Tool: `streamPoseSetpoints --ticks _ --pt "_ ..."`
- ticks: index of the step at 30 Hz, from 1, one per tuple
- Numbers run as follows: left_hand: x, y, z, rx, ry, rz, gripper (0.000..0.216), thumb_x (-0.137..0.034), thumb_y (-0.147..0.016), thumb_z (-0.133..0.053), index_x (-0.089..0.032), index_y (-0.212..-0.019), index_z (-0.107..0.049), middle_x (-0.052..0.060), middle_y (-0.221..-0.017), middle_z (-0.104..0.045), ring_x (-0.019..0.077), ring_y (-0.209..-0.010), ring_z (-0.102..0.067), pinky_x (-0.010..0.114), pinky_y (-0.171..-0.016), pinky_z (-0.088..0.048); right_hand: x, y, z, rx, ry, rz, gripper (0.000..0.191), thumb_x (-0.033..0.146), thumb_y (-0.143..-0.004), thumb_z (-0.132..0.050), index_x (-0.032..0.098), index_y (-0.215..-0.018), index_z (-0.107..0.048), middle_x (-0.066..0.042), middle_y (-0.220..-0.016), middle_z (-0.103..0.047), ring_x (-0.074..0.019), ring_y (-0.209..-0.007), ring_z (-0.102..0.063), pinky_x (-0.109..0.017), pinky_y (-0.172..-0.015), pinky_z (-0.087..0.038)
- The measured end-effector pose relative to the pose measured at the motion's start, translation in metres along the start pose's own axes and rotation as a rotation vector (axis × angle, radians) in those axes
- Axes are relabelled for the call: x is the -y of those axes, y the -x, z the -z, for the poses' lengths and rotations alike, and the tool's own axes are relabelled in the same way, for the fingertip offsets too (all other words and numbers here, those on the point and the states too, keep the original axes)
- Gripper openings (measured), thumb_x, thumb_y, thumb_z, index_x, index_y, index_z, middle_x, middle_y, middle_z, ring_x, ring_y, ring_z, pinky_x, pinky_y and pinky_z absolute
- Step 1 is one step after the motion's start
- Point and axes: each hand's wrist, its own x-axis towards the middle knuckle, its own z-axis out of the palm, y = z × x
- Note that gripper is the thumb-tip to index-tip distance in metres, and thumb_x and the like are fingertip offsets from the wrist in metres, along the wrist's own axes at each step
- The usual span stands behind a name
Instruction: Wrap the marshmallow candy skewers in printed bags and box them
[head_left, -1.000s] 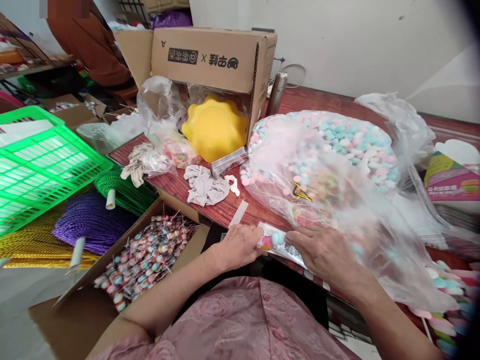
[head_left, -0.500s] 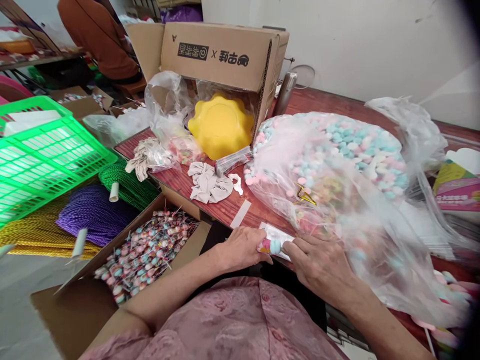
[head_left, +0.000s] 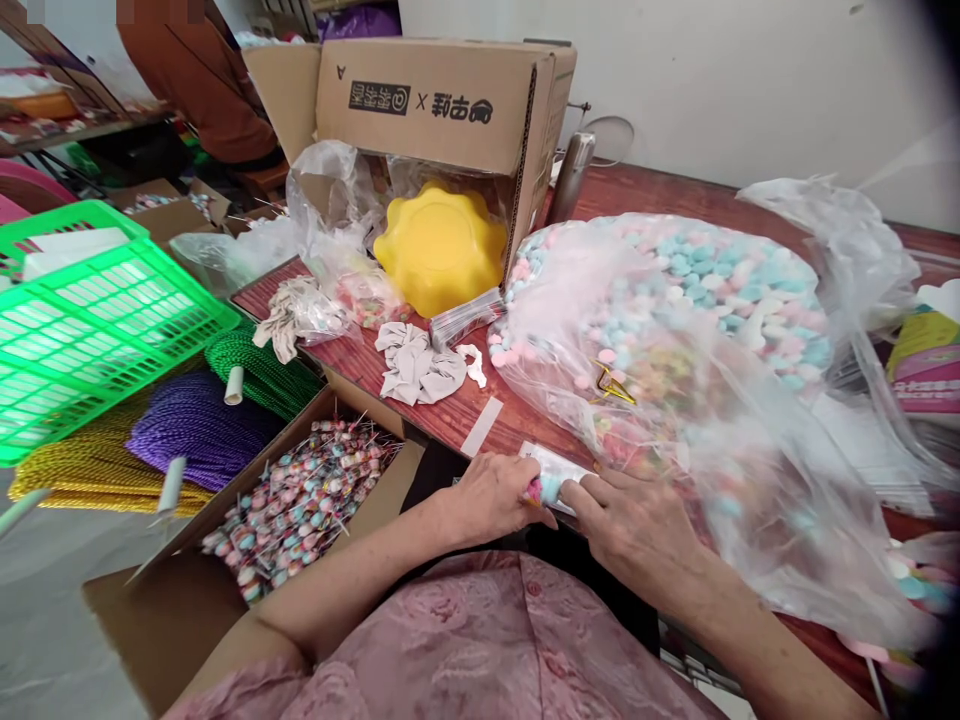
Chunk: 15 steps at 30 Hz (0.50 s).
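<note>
At the near table edge, my left hand (head_left: 496, 495) is closed around one end of a small marshmallow candy (head_left: 551, 487), pale blue with a bright pink and yellow part. From the other side, my right hand (head_left: 630, 510) pinches the candy's blue end with curled fingers. A clear-and-white plastic wrapper (head_left: 546, 461) lies flat just behind the candy, partly covered by my right fingers. Beyond my right hand spreads a big clear bag of pastel marshmallows (head_left: 705, 270). Gold scissors or a clip (head_left: 615, 384) rests at the bag, its kind unclear.
A carton (head_left: 420, 105) with a yellow scalloped tub (head_left: 441, 250) stands at the back. Crumpled cloth (head_left: 420, 365) and a white strip (head_left: 481, 427) lie nearby. Lower left are a box of candy sticks (head_left: 300, 510), a green basket (head_left: 112, 330) and twisted ties (head_left: 199, 430). A person sits far left.
The candy's pink and yellow part shows less between my hands, now more covered by my left fingers. My right fingers have shifted slightly left; the view has moved a little.
</note>
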Motion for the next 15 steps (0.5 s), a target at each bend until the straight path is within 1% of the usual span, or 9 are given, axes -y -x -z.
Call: streamPoseSetpoints --ticks 5,7,9,11,13,15 --pt "-0.002 -0.001 0.005 0.059 0.063 0.015 0.036 -0.052 -0.079 -0.070 -0.017 -0.080 -0.059 0.003 -0.071 -0.065 0.0193 -0.068 -0.063 0.026 -0.055 -0.033 0.012 0.000 -0.005 0.004 -0.038 0.027 0.018 0.006 -0.086 -0.049 0.019 -0.076 -0.056 -0.002 -0.067 -0.058 -0.0184 -0.061 -0.047 -0.034 -0.066 -0.024" --pt "-0.001 0.000 0.004 0.073 0.082 0.011 0.040 -0.055 -0.076 -0.072 -0.018 -0.078 -0.059 0.002 -0.070 -0.064 0.0187 -0.067 -0.062 0.025 -0.055 -0.033 0.010 0.003 -0.007 -0.006 -0.062 -0.006 0.020 0.005 -0.085 -0.048 0.020 -0.076 -0.058 -0.001 -0.066 -0.058 -0.0180 -0.060 -0.047 -0.034 -0.064 -0.024" --pt "0.000 0.002 0.003 0.065 0.065 0.009 0.041 -0.056 -0.075 -0.073 -0.018 -0.080 -0.060 0.002 -0.073 -0.065 0.0190 -0.070 -0.063 0.025 -0.058 -0.036 0.005 0.005 -0.008 -0.008 -0.072 -0.062 0.022 0.003 -0.083 -0.047 0.020 -0.075 -0.058 0.000 -0.064 -0.058 -0.0170 -0.059 -0.048 -0.033 -0.062 -0.023" --pt "-0.001 0.004 0.000 0.035 -0.005 0.000 0.032 -0.048 -0.080 -0.071 -0.018 -0.087 -0.060 0.002 -0.080 -0.067 0.0200 -0.077 -0.064 0.027 -0.065 -0.040 0.000 0.007 -0.008 0.023 -0.063 -0.103 0.023 0.001 -0.081 -0.047 0.020 -0.073 -0.059 0.000 -0.063 -0.058 -0.0161 -0.057 -0.048 -0.033 -0.060 -0.022" --pt "-0.002 0.005 -0.003 0.002 -0.106 -0.029 0.019 -0.035 -0.087 -0.064 -0.017 -0.092 -0.060 0.004 -0.088 -0.067 0.0211 -0.084 -0.064 0.029 -0.072 -0.044 -0.002 0.008 -0.007 0.075 -0.044 -0.120 0.024 0.001 -0.080 -0.047 0.019 -0.072 -0.059 -0.001 -0.062 -0.060 -0.0156 -0.054 -0.049 -0.033 -0.059 -0.020" --pt "-0.003 0.004 -0.004 -0.032 -0.206 -0.068 0.010 -0.024 -0.089 -0.057 -0.017 -0.094 -0.059 0.006 -0.093 -0.067 0.0225 -0.088 -0.064 0.032 -0.076 -0.046 -0.001 0.007 -0.006 0.149 -0.031 -0.157 0.023 0.002 -0.078 -0.048 0.019 -0.071 -0.060 -0.001 -0.061 -0.062 -0.0151 -0.051 -0.048 -0.033 -0.057 -0.017"
